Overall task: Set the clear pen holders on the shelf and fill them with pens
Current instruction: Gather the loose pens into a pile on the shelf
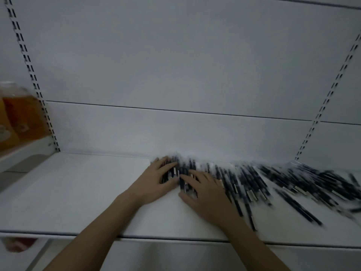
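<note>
Many dark pens (pixel 273 182) with pale ends lie loose in a long heap on the white shelf (pixel 78 192), spreading from the middle to the right edge. My left hand (pixel 156 180) lies on the left end of the heap, its fingers curled round a bunch of pens. My right hand (pixel 205 194) rests flat beside it, fingers spread over the pens. No clear pen holder is in view. The picture is blurred by motion.
The shelf's back panel (pixel 175 75) is white, with slotted uprights at the left (pixel 35 85) and right (pixel 322 106). Amber bottles (pixel 17 114) stand on the neighbouring shelf at far left. The shelf's front edge (pixel 175 238) runs below my forearms.
</note>
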A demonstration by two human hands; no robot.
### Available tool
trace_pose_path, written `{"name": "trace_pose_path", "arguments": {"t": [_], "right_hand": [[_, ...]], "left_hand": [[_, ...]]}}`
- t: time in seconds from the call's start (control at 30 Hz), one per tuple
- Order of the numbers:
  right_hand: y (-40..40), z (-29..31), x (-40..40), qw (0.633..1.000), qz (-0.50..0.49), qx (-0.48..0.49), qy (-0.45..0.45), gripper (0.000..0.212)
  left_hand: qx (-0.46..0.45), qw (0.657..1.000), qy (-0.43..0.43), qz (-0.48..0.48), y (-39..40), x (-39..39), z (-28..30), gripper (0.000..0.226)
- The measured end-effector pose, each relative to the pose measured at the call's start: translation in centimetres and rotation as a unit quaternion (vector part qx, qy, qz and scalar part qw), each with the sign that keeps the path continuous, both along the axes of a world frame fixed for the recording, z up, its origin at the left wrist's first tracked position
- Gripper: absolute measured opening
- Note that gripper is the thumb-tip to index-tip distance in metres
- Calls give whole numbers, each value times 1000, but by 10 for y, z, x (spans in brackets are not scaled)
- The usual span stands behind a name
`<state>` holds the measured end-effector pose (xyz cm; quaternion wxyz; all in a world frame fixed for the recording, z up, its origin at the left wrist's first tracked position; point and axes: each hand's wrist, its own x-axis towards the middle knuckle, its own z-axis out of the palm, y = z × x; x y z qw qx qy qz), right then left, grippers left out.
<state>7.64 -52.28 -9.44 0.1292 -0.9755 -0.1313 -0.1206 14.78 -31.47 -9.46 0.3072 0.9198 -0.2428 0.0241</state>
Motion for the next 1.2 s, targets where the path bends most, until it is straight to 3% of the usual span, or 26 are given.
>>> {"name": "trace_pose_path", "arguments": {"t": [0.07,0.13,0.17,0.23,0.37,0.5,0.6,0.7,0.77,0.87,0.93,1.0,1.1,1.2], "right_hand": [[-1,0,2,1000,10,-2,18,68],[-2,0,3,999,16,5,27,66],[-1,-1,2,1000,15,7,25,67],[-1,-2,0,1000,11,12,11,76],[-2,-3,2,1000,17,22,-2,57],[-4,-3,2,999,20,34,-17,54],[-5,2,-2,997,22,73,-25,65],[-13,9,-9,989,23,113,-98,63],[-25,18,-15,992,29,103,-62,64],[-46,31,-24,990,46,45,122,85],[-52,36,-25,980,56,56,185,84],[-51,36,-21,979,57,75,181,72],[-48,30,-9,991,33,76,104,51],[-45,23,-4,992,27,82,92,48]], "left_hand": [[-43,997,20,57,-3,1,5,92],[-86,986,61,129,-9,0,7,90],[-63,986,60,143,-12,0,6,87],[20,992,45,120,-17,-3,6,84],[-8,994,60,91,-18,-7,14,70],[-20,997,68,39,-18,-12,15,84],[-25,997,71,3,-14,-17,14,100],[-2,997,79,-10,-2,-20,15,115],[21,996,80,-15,5,-18,13,113],[32,998,61,-11,6,-11,10,100],[34,998,57,-12,3,-9,9,91],[30,998,52,-21,0,-9,9,83],[24,999,34,-18,4,-11,5,74],[18,1000,21,-13,7,-14,5,85]]}}
